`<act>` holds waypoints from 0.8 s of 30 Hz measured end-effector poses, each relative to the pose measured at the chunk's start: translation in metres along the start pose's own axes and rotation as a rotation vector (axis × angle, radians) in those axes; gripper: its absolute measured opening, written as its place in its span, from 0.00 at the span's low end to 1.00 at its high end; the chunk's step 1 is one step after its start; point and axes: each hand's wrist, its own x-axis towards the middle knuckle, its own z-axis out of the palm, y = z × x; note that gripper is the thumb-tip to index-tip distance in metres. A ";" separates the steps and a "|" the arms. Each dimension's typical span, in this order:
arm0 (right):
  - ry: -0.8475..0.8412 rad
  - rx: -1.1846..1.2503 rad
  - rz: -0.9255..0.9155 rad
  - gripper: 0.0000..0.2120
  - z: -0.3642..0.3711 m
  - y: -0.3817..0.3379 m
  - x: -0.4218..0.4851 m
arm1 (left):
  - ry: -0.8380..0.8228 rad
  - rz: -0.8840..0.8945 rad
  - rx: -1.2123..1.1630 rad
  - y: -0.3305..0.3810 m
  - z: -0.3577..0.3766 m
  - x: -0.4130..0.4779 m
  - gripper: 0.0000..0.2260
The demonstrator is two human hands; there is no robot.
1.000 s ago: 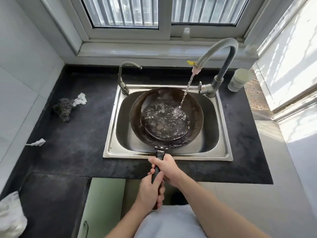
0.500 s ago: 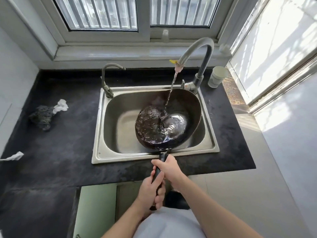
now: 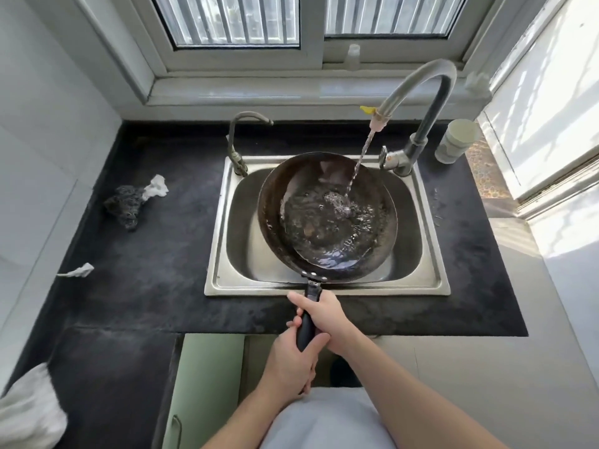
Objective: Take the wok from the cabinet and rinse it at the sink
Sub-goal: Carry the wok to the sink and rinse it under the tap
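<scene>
Kitchen corner under a barred window; black stone countertop (image 3: pixel 155 254) with inset rectangular stainless-steel sink (image 3: pixel 327 288), taken as landmark. Item: large round dark carbon-steel wok (image 3: pixel 327 218), held over the sink basin, partly filled with rippling water, tilted slightly toward the near rim. Long black wok handle (image 3: pixel 306 328) projects past the sink's near edge. Tall grey gooseneck faucet (image 3: pixel 418 92), at the sink's back right, runs a thin stream into the wok right of centre. Small curved second tap (image 3: pixel 238 140) at the sink's back left, dry. Right hand (image 3: pixel 324 314), fingers clamped around the handle just beyond the near rim; left hand (image 3: pixel 291 361), fingers wrapped on the handle's end below it. Dark scouring pad with white scrap (image 3: pixel 129 202) lies well left of the sink; pale cup (image 3: pixel 455 140) stands right of it. Risk, judged: pooled water makes the wok heavy, so a sharp tilt could slosh over the near rim onto the counter, or wet palms could slip.
</scene>
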 end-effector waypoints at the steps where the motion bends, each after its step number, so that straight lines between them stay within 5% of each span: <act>1: -0.013 0.011 0.000 0.14 0.004 0.000 0.002 | 0.031 0.010 0.041 -0.001 -0.003 0.000 0.10; 5: -0.055 -0.009 0.012 0.15 0.019 -0.001 0.009 | 0.209 0.103 0.337 -0.007 -0.014 0.000 0.15; 10: -0.093 0.017 0.038 0.11 0.025 0.000 0.016 | 0.231 0.139 0.470 -0.012 -0.025 0.001 0.23; 24: -0.285 -0.202 -0.090 0.12 0.008 -0.024 0.020 | 0.083 -0.177 -0.480 0.013 0.014 0.015 0.20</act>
